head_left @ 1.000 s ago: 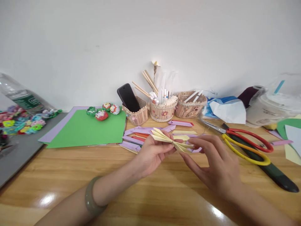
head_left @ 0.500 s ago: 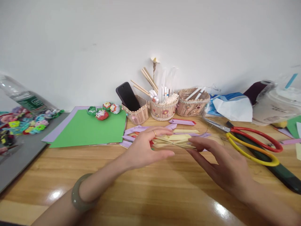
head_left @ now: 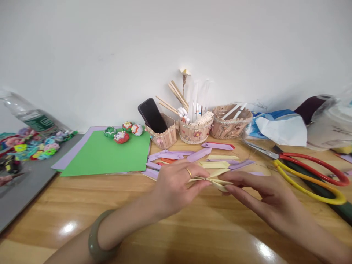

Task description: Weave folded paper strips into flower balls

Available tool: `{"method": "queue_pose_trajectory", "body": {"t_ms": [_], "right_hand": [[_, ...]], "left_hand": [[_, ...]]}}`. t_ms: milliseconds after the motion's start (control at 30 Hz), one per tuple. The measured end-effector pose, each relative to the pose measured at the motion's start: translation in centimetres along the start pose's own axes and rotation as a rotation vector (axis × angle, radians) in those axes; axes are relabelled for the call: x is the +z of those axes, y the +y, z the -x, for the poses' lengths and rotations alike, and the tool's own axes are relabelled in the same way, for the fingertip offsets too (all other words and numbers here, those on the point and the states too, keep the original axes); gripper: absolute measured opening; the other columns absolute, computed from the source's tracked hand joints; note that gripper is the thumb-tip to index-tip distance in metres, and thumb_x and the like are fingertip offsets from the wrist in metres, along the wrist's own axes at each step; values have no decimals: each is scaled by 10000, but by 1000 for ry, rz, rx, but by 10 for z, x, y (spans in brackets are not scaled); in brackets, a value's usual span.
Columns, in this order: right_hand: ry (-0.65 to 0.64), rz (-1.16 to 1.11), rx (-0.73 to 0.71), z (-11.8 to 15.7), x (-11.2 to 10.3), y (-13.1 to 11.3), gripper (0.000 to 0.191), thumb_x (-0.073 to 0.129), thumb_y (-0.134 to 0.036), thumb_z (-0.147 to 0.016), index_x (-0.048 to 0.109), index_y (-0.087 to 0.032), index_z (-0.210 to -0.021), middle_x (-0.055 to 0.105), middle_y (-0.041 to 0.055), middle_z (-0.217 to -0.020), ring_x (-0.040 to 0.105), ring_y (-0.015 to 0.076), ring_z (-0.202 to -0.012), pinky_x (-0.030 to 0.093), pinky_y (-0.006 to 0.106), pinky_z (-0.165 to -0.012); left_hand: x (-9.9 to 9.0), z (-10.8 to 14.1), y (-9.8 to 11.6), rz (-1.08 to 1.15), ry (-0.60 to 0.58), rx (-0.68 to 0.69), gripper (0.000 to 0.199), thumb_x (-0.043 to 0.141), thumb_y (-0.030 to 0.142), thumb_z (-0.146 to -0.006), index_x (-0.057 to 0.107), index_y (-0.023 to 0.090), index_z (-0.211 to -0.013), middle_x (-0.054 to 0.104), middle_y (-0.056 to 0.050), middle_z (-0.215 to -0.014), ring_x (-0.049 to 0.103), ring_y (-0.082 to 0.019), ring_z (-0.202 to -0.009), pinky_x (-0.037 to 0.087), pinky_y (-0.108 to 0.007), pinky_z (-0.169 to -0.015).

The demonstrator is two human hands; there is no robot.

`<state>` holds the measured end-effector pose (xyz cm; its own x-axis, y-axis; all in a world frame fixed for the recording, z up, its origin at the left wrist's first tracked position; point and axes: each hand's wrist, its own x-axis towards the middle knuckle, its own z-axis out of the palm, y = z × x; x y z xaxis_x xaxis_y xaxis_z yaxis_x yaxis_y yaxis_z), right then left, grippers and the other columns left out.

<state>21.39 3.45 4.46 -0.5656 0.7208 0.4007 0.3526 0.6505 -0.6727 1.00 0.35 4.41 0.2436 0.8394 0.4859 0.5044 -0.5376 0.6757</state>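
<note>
A bundle of pale yellow folded paper strips [head_left: 217,179], pinched in at its middle, is held up between both hands. My left hand [head_left: 176,185], with a ring and a bracelet, closes thumb and finger on its left part. At its right end my right hand [head_left: 260,196] grips the strips between thumb and fingers. Just behind the hands lie loose folded strips: purple ones [head_left: 172,154], a yellow one [head_left: 214,165] and some red ones.
Green paper [head_left: 110,154] bears small paper flowers [head_left: 121,137]. Three wooden-stick baskets [head_left: 195,132] stand by the wall, one with a phone [head_left: 152,115]. Scissors [head_left: 310,167] lie right, before a tissue pack [head_left: 280,126] and plastic cup [head_left: 332,126]. A bottle [head_left: 35,119] is far left.
My left thumb and finger, apart before, have closed on the yellow bundle. The bundle has turned and its strips fan out at the right. The view has shifted slightly.
</note>
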Motion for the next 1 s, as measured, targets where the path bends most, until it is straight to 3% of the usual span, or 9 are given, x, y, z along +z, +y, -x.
{"method": "queue_pose_trajectory", "body": {"t_ms": [233,600,833,1000], "right_hand": [[-121,-10,50,0,-9,-8,187,503,-263,-860,662,-232,-766,686,-22,-662,631,124,-569,494,198,-475],[-14,139,-150,-1,-12,-10,142,488,-198,-850,624,-223,-820,693,-8,-679,641,118,-559,505,187,-476],[-41,132,-104,0,-15,-12,143,495,-200,-849,618,-231,-785,685,-23,-664,637,107,-557,500,169,-471],[32,226,-295,-1,-15,-12,120,497,-146,-831,599,-211,-835,679,6,-654,638,134,-558,492,209,-470]], "left_hand": [[0,1,3,30,-47,-56,67,609,242,-770,658,200,-786,707,-50,-749,639,-166,-711,470,-282,-685],[-4,-2,11,78,-51,-167,40,663,218,-717,643,184,-710,684,-32,-693,617,-147,-651,464,-269,-635],[-4,-3,12,107,-44,-136,42,648,217,-733,644,177,-721,695,-32,-701,618,-140,-653,462,-261,-634],[-5,-3,13,135,-45,-221,44,670,208,-707,648,175,-687,689,-36,-695,624,-148,-658,465,-267,-643]]}}
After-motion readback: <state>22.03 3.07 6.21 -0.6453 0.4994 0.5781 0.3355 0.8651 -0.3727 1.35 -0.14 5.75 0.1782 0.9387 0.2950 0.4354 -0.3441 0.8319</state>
